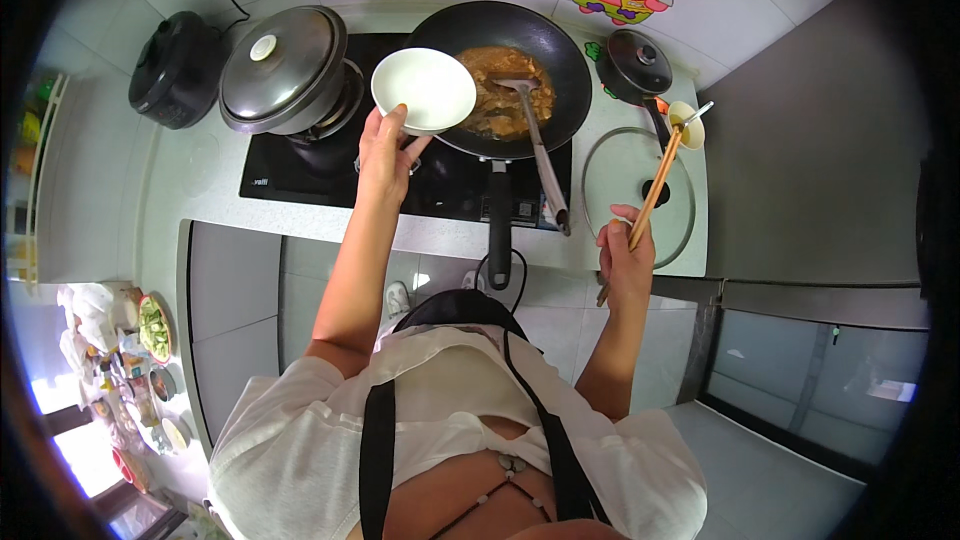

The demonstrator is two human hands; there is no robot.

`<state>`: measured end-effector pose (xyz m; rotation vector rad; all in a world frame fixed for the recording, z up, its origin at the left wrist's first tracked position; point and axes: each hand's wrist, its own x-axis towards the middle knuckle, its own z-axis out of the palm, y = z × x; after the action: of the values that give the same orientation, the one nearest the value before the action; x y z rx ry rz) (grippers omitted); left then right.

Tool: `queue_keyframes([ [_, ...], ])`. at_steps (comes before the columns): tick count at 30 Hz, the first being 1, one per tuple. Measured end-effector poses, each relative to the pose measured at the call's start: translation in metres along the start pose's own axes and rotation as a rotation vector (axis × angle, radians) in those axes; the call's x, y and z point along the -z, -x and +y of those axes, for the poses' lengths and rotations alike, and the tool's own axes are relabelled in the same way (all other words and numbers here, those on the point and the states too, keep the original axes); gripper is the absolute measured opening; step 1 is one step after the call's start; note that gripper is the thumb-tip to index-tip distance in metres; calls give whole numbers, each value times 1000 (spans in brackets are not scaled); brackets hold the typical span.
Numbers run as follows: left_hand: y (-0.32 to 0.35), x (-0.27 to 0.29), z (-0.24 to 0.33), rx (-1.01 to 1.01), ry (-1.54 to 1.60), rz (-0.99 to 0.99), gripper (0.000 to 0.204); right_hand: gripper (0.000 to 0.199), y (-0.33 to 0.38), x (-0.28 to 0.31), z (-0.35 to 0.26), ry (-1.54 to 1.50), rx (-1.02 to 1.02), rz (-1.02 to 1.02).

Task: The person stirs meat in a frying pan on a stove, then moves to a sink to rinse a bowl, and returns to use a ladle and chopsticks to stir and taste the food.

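My left hand [385, 158] grips the rim of a white bowl [424, 88], thumb on top, over the left edge of a black wok [450, 30]. Only white shows inside the bowl. Brown, saucy food [500, 115] lies in the wok, and a metal spatula [540, 155] rests in it with its handle over the near rim. In my right hand [628, 252] is a pair of wooden chopsticks [656, 185], closed in the fingers. Their far ends reach a small pale cup [692, 130] that holds a white-handled spoon [700, 112]; whether they touch it I cannot tell.
A lidded steel pot [285, 65] sits on the left burner of the black hob [300, 170]. Left of it stands a dark cooker [178, 70]. At right are a small lidded black pan [634, 65] and a glass lid [610, 190]. The wok handle [499, 230] sticks out toward me.
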<state>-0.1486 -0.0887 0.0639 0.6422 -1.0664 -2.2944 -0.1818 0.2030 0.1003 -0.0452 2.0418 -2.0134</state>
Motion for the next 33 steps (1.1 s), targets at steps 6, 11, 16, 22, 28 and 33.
queue_keyframes([
  [6, 41, 75, 19, 191, 145, -54, 39, 21, 32, -63, -8, 149, 120, -82],
  [11, 74, 162, 30, 338, 200, 75, 49, 27, 49, -137, 10, 341, 120, -267],
  [16, 91, 236, 58, 283, 197, 213, 40, 31, 55, -212, 38, 630, 433, -427],
  [22, 69, 313, 71, 182, 166, 322, 41, 40, 54, -281, 82, 721, 488, -522],
  [28, 13, 354, 70, 98, 244, 484, 34, 43, 48, -318, 102, 832, 437, -576],
  [33, -19, 360, 75, 79, 322, 571, 30, 46, 34, -355, 116, 776, 474, -648],
])
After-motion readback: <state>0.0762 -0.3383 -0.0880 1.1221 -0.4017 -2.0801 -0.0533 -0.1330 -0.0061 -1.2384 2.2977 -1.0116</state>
